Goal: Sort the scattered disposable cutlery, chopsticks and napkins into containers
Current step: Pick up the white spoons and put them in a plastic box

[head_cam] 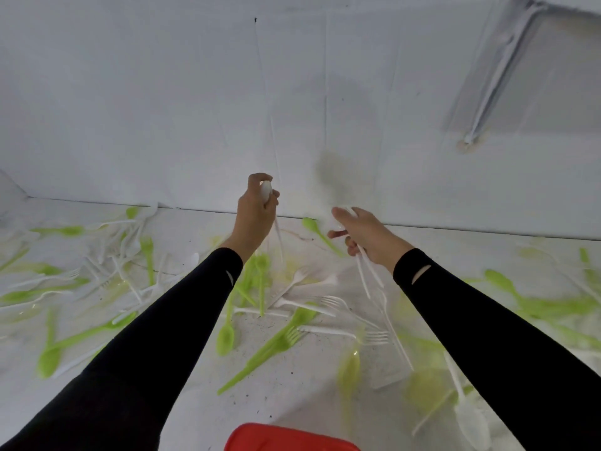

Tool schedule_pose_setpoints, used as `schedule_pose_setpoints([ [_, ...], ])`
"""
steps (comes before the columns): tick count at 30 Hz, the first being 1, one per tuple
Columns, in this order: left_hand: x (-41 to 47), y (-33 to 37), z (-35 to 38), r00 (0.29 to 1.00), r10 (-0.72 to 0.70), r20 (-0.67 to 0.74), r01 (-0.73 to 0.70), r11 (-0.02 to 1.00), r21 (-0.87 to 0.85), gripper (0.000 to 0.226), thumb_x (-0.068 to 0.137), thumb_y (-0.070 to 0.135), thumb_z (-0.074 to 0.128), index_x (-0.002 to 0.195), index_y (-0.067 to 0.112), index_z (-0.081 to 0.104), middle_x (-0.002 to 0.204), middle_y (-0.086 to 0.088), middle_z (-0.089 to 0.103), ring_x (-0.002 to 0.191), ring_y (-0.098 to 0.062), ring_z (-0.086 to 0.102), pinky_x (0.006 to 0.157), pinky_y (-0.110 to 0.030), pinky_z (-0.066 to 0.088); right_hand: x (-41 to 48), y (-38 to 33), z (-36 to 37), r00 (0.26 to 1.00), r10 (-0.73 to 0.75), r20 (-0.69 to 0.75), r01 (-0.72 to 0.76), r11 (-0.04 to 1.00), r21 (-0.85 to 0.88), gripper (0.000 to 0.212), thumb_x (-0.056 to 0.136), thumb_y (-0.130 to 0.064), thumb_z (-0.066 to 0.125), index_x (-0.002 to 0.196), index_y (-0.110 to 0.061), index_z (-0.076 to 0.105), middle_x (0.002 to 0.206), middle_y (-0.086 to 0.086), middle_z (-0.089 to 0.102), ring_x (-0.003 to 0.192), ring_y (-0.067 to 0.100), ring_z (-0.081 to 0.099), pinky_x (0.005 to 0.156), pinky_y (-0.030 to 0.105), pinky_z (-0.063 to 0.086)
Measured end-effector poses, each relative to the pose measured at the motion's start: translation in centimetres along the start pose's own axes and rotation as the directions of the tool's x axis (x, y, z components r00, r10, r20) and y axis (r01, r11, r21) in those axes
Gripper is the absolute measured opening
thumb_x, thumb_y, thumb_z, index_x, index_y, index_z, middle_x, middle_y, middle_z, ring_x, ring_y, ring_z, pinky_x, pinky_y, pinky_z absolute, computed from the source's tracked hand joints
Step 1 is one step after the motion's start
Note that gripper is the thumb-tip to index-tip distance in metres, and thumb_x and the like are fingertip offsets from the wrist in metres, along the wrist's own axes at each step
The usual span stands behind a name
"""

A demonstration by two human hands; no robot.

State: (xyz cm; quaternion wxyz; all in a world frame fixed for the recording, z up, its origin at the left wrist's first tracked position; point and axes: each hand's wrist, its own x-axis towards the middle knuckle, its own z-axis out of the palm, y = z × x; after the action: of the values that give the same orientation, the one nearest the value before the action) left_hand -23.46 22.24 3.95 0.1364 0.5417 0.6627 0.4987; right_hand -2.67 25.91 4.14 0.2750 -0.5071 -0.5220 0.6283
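Observation:
My left hand (255,209) is raised near the wall and grips a white plastic spoon (266,192), bowl up, its handle hanging below my palm. My right hand (361,232) holds a few white plastic utensils (369,271), their handles pointing down toward me. Green spoons and forks (270,346) and white forks (292,281) lie scattered over the white surface below both hands. A green spoon (312,227) lies by the wall between my hands. A red container (289,439) shows at the bottom edge.
A white wall (195,109) rises just behind my hands. More green and white cutlery is heaped at the left (123,255) and right (536,304). A pale tray-like shape (520,76) sits at the upper right. A white spoon (471,418) lies at the lower right.

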Motion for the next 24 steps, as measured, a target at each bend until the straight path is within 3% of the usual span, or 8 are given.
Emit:
schedule_pose_setpoints([
  [3, -1.9, 5.0, 1.1, 0.991, 0.114, 0.069, -0.11, 0.992, -0.057, 0.026, 0.098, 0.008, 0.045, 0.121, 0.018, 0.05, 0.085, -0.005, 0.057, 0.071, -0.022, 0.065, 0.063, -0.016, 0.05, -2.9, -0.7, -2.6, 1.0, -0.011, -0.003, 0.011, 0.997, 0.072, 0.025, 0.098, -0.036, 0.056, 0.094, -0.012, 0.055, 0.077, 0.007, 0.061, 0.036, 0.007, 0.03, 0.038, 0.017, 0.025],
  [5, -3.1, 7.7, 2.4, 0.977, 0.155, 0.146, -0.147, 0.987, -0.068, 0.02, 0.096, 0.02, 0.058, 0.116, 0.016, 0.056, 0.094, -0.004, 0.056, 0.067, -0.017, 0.061, 0.057, -0.019, 0.052, -4.4, -1.1, -3.8, 1.0, -0.021, -0.009, 0.022, 0.997, 0.077, 0.027, 0.096, -0.037, 0.058, 0.089, -0.012, 0.058, 0.073, 0.005, 0.058, 0.038, 0.007, 0.03, 0.039, 0.018, 0.025],
  [7, -4.5, 10.1, 4.2, 0.95, 0.198, 0.243, -0.194, 0.98, -0.04, 0.032, 0.087, 0.031, 0.073, 0.111, 0.015, 0.06, 0.103, 0.001, 0.059, 0.074, -0.009, 0.057, 0.065, -0.015, 0.047, -6.0, -1.3, -5.3, 0.999, -0.034, -0.006, 0.035, 0.998, 0.058, 0.028, 0.095, -0.039, 0.06, 0.086, -0.012, 0.06, 0.069, 0.002, 0.055, 0.039, 0.007, 0.031, 0.04, 0.019, 0.026],
  [10, -6.4, 12.8, 7.2, 0.882, 0.252, 0.399, -0.256, 0.966, -0.044, 0.051, 0.07, 0.03, 0.087, 0.111, 0.014, 0.059, 0.105, 0.002, 0.062, 0.091, -0.01, 0.056, 0.076, -0.014, 0.041, -8.5, -1.2, -8.0, 0.999, -0.039, -0.004, 0.039, 0.996, 0.081, 0.032, 0.097, -0.035, 0.056, 0.072, -0.015, 0.051, 0.053, -0.002, 0.046, 0.039, 0.008, 0.029, 0.039, 0.02, 0.023],
  [13, -8.4, 15.9, 10.9, 0.855, 0.253, 0.454, -0.23, 0.967, -0.105, 0.057, 0.066, 0.025, 0.091, 0.109, 0.019, 0.054, 0.096, 0.004, 0.062, 0.077, 0.0, 0.055, 0.069, -0.01, 0.042, -10.8, -0.7, -12.3, 0.999, -0.006, -0.048, 0.013, 0.989, 0.147, 0.033, 0.099, -0.033, 0.051, 0.072, -0.015, 0.045, 0.045, -0.002, 0.041, 0.039, 0.008, 0.028, 0.039, 0.02, 0.022],
  [16, -9.8, 18.7, 14.2, 0.855, 0.247, 0.457, -0.199, 0.968, -0.151, 0.051, 0.071, 0.025, 0.087, 0.11, 0.018, 0.055, 0.091, 0.004, 0.061, 0.067, 0.006, 0.053, 0.062, -0.008, 0.041, -13.0, 0.2, -16.4, 0.999, 0.031, -0.021, -0.026, 0.982, 0.186, 0.036, 0.096, -0.039, 0.056, 0.068, -0.019, 0.043, 0.051, -0.005, 0.036, 0.041, 0.008, 0.026, 0.039, 0.02, 0.022],
  [20, -11.6, 21.9, 18.8, 0.851, 0.194, 0.489, -0.109, 0.974, -0.196, 0.036, 0.082, 0.03, 0.078, 0.108, 0.021, 0.056, 0.085, 0.009, 0.061, 0.061, -0.003, 0.053, 0.061, -0.019, 0.046, -15.5, 1.4, -22.1, 0.998, 0.057, 0.039, -0.066, 0.958, 0.28, 0.04, 0.094, -0.047, 0.058, 0.066, -0.023, 0.043, 0.06, -0.006, 0.027, 0.043, 0.007, 0.021, 0.039, 0.019, 0.019],
  [24, -15.0, 24.7, 23.9, 0.845, 0.137, 0.516, 0.071, 0.929, -0.363, 0.027, 0.092, 0.017, 0.067, 0.113, 0.012, 0.051, 0.078, 0.001, 0.059, 0.058, -0.008, 0.054, 0.054, -0.025, 0.047, -16.8, 2.7, -26.2, 0.997, 0.049, 0.06, -0.072, 0.871, 0.485, 0.039, 0.097, -0.038, 0.055, 0.064, -0.019, 0.045, 0.057, -0.004, 0.029, 0.038, 0.006, 0.024, 0.036, 0.018, 0.021],
])
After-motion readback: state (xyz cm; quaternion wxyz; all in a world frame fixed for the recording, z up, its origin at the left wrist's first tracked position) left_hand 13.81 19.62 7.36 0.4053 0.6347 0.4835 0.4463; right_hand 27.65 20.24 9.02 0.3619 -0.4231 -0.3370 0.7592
